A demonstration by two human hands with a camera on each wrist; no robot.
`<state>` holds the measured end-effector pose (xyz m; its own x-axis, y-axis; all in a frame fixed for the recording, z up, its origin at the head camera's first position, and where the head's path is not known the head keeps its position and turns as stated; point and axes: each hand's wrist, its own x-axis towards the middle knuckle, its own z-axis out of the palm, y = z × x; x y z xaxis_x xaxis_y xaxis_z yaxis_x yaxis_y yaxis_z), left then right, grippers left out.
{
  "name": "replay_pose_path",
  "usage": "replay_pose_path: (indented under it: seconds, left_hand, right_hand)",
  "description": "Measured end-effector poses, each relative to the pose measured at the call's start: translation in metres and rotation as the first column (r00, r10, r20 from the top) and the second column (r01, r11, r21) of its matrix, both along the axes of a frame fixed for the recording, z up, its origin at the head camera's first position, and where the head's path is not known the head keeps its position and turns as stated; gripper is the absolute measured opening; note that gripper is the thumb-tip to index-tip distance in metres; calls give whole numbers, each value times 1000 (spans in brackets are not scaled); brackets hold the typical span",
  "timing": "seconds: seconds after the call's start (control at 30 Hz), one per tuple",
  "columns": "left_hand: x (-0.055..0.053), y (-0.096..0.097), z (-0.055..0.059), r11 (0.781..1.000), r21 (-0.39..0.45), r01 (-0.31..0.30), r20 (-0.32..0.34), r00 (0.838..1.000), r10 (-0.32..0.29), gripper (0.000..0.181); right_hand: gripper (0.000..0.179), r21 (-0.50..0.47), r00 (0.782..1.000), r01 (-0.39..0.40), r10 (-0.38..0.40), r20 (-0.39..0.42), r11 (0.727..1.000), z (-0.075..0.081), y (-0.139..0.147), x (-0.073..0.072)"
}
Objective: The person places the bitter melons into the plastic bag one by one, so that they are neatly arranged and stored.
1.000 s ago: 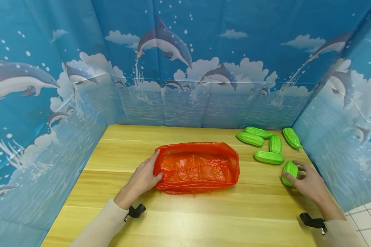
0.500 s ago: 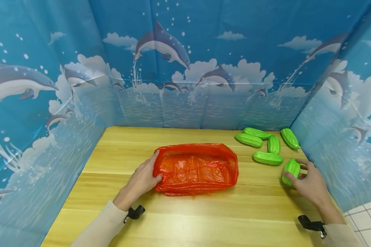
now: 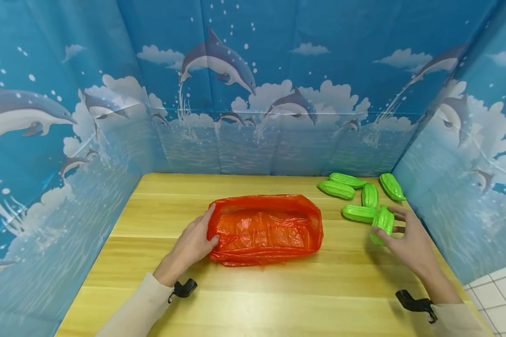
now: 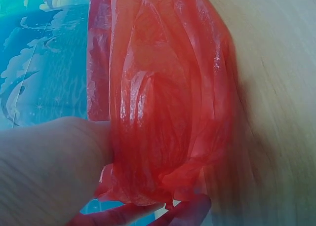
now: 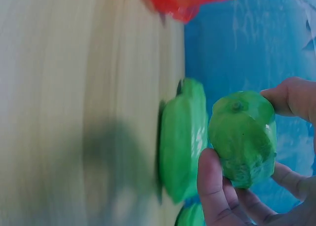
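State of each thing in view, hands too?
Red bag: mouth open, wrinkled
Held green piece: off the table
Five other green pieces: lying on the table
Left hand: gripping the bag's left end
Right hand: holding a green piece
Dolphin backdrop: upright, creased

The right hand (image 3: 406, 241) has shifted to the left, and the bright green, ribbed, oblong piece (image 3: 383, 223) in its fingers, low at the yellow wood-grained surface (image 3: 278, 299) half a second ago, is now raised off it. In the head view this piece now overlaps the nearer end of another green, ribbed, elongated piece (image 3: 356, 213) lying left of the hand; earlier, a gap showed between them.
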<state>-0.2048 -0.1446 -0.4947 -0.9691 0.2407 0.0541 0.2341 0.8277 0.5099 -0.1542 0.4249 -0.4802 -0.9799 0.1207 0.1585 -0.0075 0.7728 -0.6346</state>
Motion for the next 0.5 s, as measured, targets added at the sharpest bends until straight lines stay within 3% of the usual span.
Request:
replay_pose_path:
  seconds: [0.5]
  left_hand:
    - [0, 0, 3, 999, 34, 23, -3, 1000, -23, 99]
  right_hand:
    - [84, 12, 990, -126, 127, -62, 992, 22, -65, -7]
